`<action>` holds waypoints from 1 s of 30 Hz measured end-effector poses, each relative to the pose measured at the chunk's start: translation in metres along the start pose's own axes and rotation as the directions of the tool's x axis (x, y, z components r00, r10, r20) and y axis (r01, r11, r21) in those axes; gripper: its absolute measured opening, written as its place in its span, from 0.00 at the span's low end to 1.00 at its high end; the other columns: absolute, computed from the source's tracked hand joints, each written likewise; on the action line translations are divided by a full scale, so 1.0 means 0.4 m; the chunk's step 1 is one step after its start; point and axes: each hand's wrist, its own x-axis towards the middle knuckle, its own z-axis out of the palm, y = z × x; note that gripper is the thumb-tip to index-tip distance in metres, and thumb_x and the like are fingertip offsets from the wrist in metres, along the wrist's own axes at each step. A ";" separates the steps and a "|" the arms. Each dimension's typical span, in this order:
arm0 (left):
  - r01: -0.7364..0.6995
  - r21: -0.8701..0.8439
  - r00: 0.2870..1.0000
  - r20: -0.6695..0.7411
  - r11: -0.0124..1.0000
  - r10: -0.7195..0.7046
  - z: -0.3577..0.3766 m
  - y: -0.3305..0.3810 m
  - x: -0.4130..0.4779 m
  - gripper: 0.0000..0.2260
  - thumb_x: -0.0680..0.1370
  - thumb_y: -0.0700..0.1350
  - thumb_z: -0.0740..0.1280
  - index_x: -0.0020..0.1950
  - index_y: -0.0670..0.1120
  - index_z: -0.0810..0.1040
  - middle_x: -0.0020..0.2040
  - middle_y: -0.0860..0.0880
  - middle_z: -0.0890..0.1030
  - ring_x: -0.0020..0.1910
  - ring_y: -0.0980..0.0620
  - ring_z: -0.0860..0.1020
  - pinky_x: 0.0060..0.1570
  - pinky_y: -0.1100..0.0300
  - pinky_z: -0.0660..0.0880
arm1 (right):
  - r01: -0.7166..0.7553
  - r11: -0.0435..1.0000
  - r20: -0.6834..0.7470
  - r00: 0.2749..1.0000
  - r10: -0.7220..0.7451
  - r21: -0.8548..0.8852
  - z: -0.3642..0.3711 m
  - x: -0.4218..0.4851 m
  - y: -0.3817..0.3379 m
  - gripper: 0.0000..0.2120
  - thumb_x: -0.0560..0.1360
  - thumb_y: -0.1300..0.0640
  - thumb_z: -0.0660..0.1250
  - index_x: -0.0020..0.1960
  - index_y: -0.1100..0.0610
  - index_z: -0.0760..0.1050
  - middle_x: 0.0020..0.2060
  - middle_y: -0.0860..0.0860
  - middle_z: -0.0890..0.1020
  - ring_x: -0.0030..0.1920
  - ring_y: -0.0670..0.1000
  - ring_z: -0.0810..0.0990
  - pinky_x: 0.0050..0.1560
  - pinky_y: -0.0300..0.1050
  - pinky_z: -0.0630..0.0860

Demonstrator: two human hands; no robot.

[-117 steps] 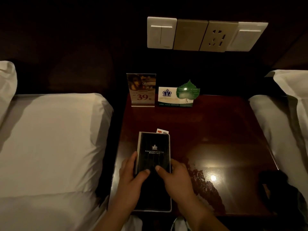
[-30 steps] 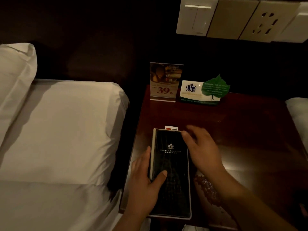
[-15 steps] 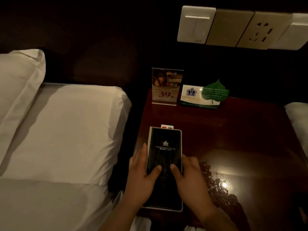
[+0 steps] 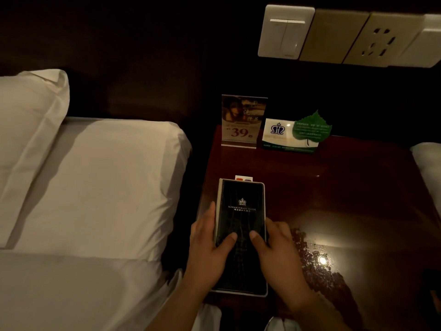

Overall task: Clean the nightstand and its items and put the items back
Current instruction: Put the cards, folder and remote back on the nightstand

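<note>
Both hands, left (image 4: 210, 244) and right (image 4: 278, 249), clamp their fingers on a black hotel folder (image 4: 241, 225) lying on the nightstand surface (image 4: 346, 199).

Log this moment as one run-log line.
both hands: left, right grip black folder | folder flat on nightstand | sign stands at back | wet patch right

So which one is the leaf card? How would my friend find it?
Start at the dark wooden nightstand between the beds and look along its back edge under the wall switches. Two stands sit there; the leaf card leans on the right one, the only green, leaf-shaped thing.
</note>
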 end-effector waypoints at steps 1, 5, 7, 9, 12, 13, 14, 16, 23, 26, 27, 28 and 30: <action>-0.001 -0.004 1.000 0.002 1.000 0.001 0.000 -0.001 0.000 0.37 0.71 0.60 0.65 0.79 0.62 0.57 0.71 0.56 0.70 0.72 0.55 0.65 0.71 0.45 0.68 | -0.002 1.000 0.000 1.000 0.002 0.002 0.001 0.000 0.000 0.14 0.79 0.52 0.63 0.64 0.46 0.72 0.49 0.40 0.68 0.49 0.40 0.73 0.45 0.31 0.69; -0.021 -0.037 1.000 -0.004 0.999 0.021 0.004 -0.013 0.002 0.35 0.72 0.58 0.67 0.78 0.65 0.59 0.69 0.61 0.72 0.71 0.53 0.69 0.69 0.44 0.71 | 0.015 1.000 -0.001 1.000 -0.015 -0.026 0.004 0.001 0.006 0.14 0.79 0.52 0.63 0.64 0.45 0.72 0.49 0.41 0.68 0.49 0.41 0.73 0.45 0.33 0.70; -0.019 -0.051 1.000 -0.012 0.999 0.019 0.003 -0.013 0.000 0.36 0.71 0.59 0.67 0.78 0.65 0.59 0.67 0.67 0.69 0.70 0.55 0.69 0.69 0.45 0.70 | 0.037 0.999 0.012 0.999 -0.037 -0.032 0.000 0.000 0.011 0.15 0.79 0.52 0.63 0.65 0.46 0.72 0.48 0.40 0.68 0.49 0.39 0.73 0.44 0.29 0.68; -0.035 -0.059 0.999 -0.007 0.998 0.035 0.002 -0.013 0.000 0.36 0.72 0.59 0.68 0.78 0.65 0.59 0.67 0.64 0.71 0.70 0.55 0.70 0.68 0.45 0.71 | 0.028 0.999 0.057 0.998 -0.027 -0.015 -0.013 0.009 0.005 0.17 0.78 0.52 0.64 0.66 0.44 0.70 0.49 0.40 0.68 0.49 0.39 0.73 0.46 0.30 0.70; -0.047 -0.048 0.999 -0.008 0.998 0.047 0.003 -0.018 0.003 0.35 0.72 0.59 0.68 0.77 0.66 0.59 0.66 0.70 0.70 0.69 0.54 0.71 0.68 0.45 0.72 | 0.033 0.999 0.045 0.999 -0.031 -0.037 -0.039 0.061 -0.015 0.23 0.77 0.45 0.64 0.70 0.44 0.66 0.57 0.46 0.71 0.56 0.48 0.74 0.59 0.49 0.75; -0.048 -0.045 0.999 -0.010 0.998 0.047 0.004 -0.017 0.002 0.35 0.71 0.59 0.67 0.77 0.66 0.59 0.64 0.75 0.68 0.69 0.54 0.70 0.68 0.46 0.71 | 0.052 0.993 0.014 0.999 -0.050 -0.109 -0.045 0.089 -0.025 0.26 0.76 0.42 0.63 0.72 0.46 0.64 0.62 0.49 0.70 0.61 0.52 0.72 0.63 0.51 0.72; -0.050 -0.047 0.999 -0.012 0.998 0.049 0.005 -0.016 0.001 0.36 0.71 0.60 0.67 0.78 0.66 0.59 0.63 0.76 0.67 0.69 0.55 0.70 0.68 0.46 0.71 | 0.058 0.982 -0.002 0.998 -0.059 -0.179 -0.049 0.119 -0.040 0.29 0.76 0.40 0.62 0.74 0.48 0.62 0.66 0.52 0.69 0.65 0.55 0.68 0.66 0.50 0.68; -0.049 -0.053 0.999 -0.024 0.997 0.047 0.007 -0.017 -0.001 0.37 0.70 0.61 0.67 0.78 0.65 0.59 0.65 0.73 0.67 0.70 0.54 0.70 0.69 0.45 0.71 | 0.029 0.955 0.030 0.999 -0.021 -0.296 -0.053 0.174 -0.078 0.32 0.77 0.37 0.58 0.75 0.52 0.61 0.71 0.53 0.65 0.69 0.57 0.62 0.66 0.50 0.64; -0.037 -0.062 0.999 -0.031 0.997 0.036 0.006 -0.017 -0.002 0.36 0.70 0.62 0.67 0.78 0.66 0.59 0.66 0.72 0.66 0.70 0.54 0.69 0.69 0.45 0.71 | 0.065 0.890 0.126 0.992 -0.009 -0.451 -0.051 0.244 -0.104 0.28 0.77 0.36 0.56 0.69 0.52 0.70 0.66 0.54 0.70 0.65 0.58 0.64 0.60 0.48 0.67; -0.035 -0.059 0.999 -0.029 0.998 0.033 0.006 -0.016 -0.002 0.36 0.70 0.61 0.67 0.77 0.66 0.59 0.66 0.70 0.67 0.70 0.55 0.69 0.68 0.45 0.71 | 0.043 0.922 0.089 0.996 -0.009 -0.385 -0.058 0.230 -0.079 0.28 0.77 0.38 0.58 0.72 0.51 0.66 0.68 0.55 0.70 0.67 0.59 0.65 0.62 0.49 0.66; -0.034 -0.057 0.999 -0.031 0.998 0.033 0.006 -0.014 -0.003 0.36 0.70 0.61 0.67 0.78 0.66 0.59 0.65 0.73 0.66 0.70 0.55 0.69 0.69 0.45 0.71 | 0.005 0.944 0.044 0.999 0.010 -0.329 -0.064 0.221 -0.066 0.28 0.77 0.38 0.59 0.72 0.52 0.66 0.68 0.55 0.71 0.68 0.59 0.66 0.64 0.50 0.66; -0.035 -0.053 0.999 -0.032 0.998 0.033 0.004 -0.011 -0.004 0.36 0.70 0.61 0.67 0.78 0.66 0.59 0.64 0.75 0.64 0.70 0.56 0.68 0.69 0.45 0.70 | -0.039 0.968 -0.005 0.999 0.039 -0.248 -0.070 0.206 -0.053 0.28 0.77 0.39 0.60 0.72 0.53 0.67 0.67 0.55 0.72 0.67 0.58 0.68 0.64 0.51 0.67; -0.041 -0.029 0.999 -0.033 0.999 0.040 0.003 -0.006 -0.004 0.36 0.71 0.60 0.67 0.77 0.66 0.59 0.63 0.78 0.63 0.70 0.57 0.67 0.70 0.46 0.69 | -0.093 0.992 -0.074 0.993 0.087 -0.084 -0.077 0.157 -0.024 0.24 0.77 0.41 0.62 0.68 0.52 0.71 0.62 0.53 0.76 0.63 0.55 0.74 0.62 0.52 0.72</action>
